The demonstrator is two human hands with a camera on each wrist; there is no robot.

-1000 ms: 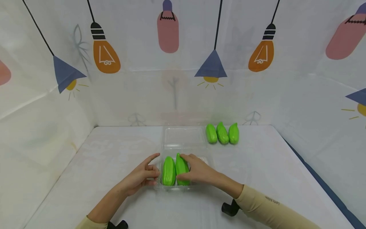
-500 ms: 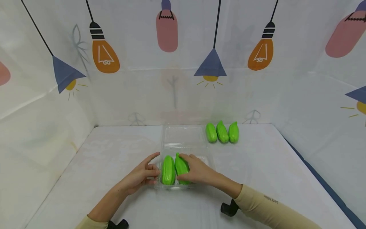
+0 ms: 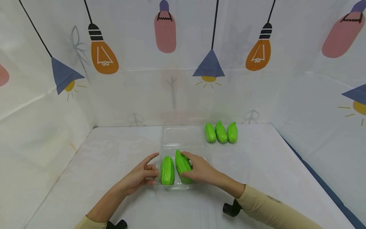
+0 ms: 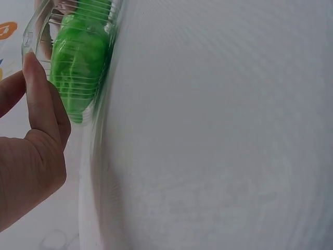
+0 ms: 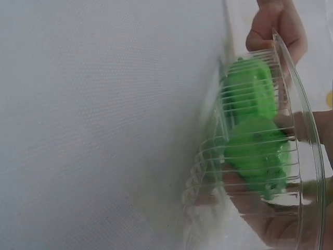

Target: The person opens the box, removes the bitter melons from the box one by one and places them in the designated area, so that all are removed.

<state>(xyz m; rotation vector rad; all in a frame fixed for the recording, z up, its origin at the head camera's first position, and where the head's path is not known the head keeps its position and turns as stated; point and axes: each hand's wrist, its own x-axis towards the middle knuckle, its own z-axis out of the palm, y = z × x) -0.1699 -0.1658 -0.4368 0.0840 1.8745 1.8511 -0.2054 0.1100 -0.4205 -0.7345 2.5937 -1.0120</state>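
A hinged clear plastic box [image 3: 171, 187] stands with its lid [image 3: 183, 135] folded back. Inside lies a bright green, ridged, cucumber-like vegetable [image 3: 167, 171] on the left. To its right, a second such green vegetable [image 3: 182, 165] leans, pointed tip up and left. My right hand [image 3: 200, 168] grips this second one between thumb and fingers, from its right side. My left hand [image 3: 143, 175] is at the box's left wall, its index finger stretched out. In the left wrist view a fingertip of my left hand [image 4: 41, 104] touches the rim.
Three more green vegetables [image 3: 221, 133] lie in a row at the back right, beside the lid. A white table [image 3: 120, 146] carries everything, with a printed cloth wall [image 3: 137, 92] behind it. Black wrist camera mounts [image 3: 232, 208] hang by the sleeves.
My right hand has shifted the second green vegetable slightly right and upward, widening the gap to the first one and tilting it more. The left hand stays in place.
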